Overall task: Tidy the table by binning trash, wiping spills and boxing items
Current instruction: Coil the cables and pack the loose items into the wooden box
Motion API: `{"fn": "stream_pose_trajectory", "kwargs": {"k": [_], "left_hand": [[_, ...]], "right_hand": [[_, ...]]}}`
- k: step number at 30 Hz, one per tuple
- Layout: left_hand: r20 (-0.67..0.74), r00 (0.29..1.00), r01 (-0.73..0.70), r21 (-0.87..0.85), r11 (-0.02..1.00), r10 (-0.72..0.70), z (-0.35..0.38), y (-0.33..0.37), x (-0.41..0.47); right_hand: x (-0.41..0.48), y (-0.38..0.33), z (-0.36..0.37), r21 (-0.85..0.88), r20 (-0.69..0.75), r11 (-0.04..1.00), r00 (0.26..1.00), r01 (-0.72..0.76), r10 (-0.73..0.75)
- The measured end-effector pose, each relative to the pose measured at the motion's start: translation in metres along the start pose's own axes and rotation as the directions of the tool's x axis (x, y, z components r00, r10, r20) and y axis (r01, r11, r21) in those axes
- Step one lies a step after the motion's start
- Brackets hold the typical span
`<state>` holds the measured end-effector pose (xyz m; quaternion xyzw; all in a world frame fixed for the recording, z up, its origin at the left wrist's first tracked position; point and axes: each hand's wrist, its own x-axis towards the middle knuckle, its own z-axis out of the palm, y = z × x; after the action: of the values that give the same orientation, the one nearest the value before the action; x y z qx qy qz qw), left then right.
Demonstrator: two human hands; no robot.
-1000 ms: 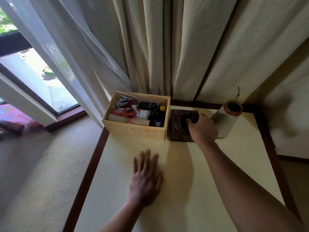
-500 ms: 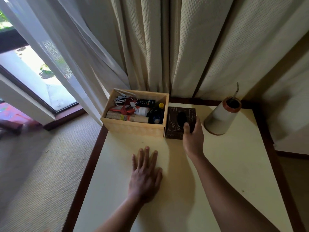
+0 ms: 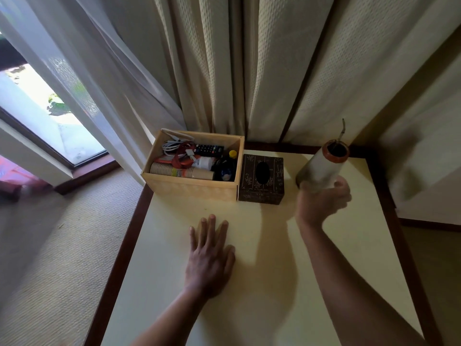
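Observation:
A light wooden box (image 3: 189,189) stands at the table's far left corner. It holds several items: a remote, white cables, a paper roll and a dark bottle with a yellow cap. A dark carved tissue box (image 3: 261,179) sits right against its right side. My left hand (image 3: 210,255) lies flat on the cream tabletop (image 3: 274,295), palm down, fingers spread. My right hand (image 3: 324,199), blurred, is at the base of a pale cone-shaped vase (image 3: 321,168) with a red-brown rim. Its fingers curve around the base, and no firm grip shows.
Heavy cream curtains hang close behind the table's far edge. A sheer curtain and a glass door are at the left, with carpet below. The table has a dark wooden border (image 3: 124,243). A wall panel stands to the right of the vase.
My right hand left the top of the tissue box and swung right to the base of the vase. The left hand stayed flat in place.

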<state>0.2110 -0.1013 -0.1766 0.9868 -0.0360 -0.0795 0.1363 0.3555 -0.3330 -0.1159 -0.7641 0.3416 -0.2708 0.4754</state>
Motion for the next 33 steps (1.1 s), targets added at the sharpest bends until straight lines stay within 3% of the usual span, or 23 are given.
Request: {"fn": "stream_pose_trajectory", "kwargs": {"k": [2, 7, 16, 28, 33], "left_hand": [[0.006, 1.000, -0.008, 0.009, 1.000, 0.008, 0.002, -0.001, 0.000], [-0.008, 1.000, -0.008, 0.010, 1.000, 0.008, 0.007, -0.003, 0.001], [-0.035, 0.999, -0.006, -0.020, 1.000, 0.005, 0.007, -0.003, 0.002], [-0.040, 0.999, 0.004, -0.005, 1.000, -0.004, 0.007, -0.002, 0.000], [-0.021, 1.000, 0.012, -0.024, 1.000, -0.013, 0.006, -0.001, 0.003]], "right_hand": [[0.029, 0.001, -0.002, -0.007, 0.081, 0.997, 0.994, -0.077, 0.077], [0.060, 0.002, -0.003, 0.107, 0.289, 0.993, 0.954, 0.048, -0.078], [0.031, 0.014, -0.019, 0.172, 0.397, 0.976, 0.897, 0.135, -0.195], [0.010, 0.015, -0.016, 0.196, 0.442, 0.970, 0.869, 0.146, -0.220], [0.004, 0.030, -0.030, 0.018, 0.550, 0.990, 0.825, 0.142, -0.129]]}}
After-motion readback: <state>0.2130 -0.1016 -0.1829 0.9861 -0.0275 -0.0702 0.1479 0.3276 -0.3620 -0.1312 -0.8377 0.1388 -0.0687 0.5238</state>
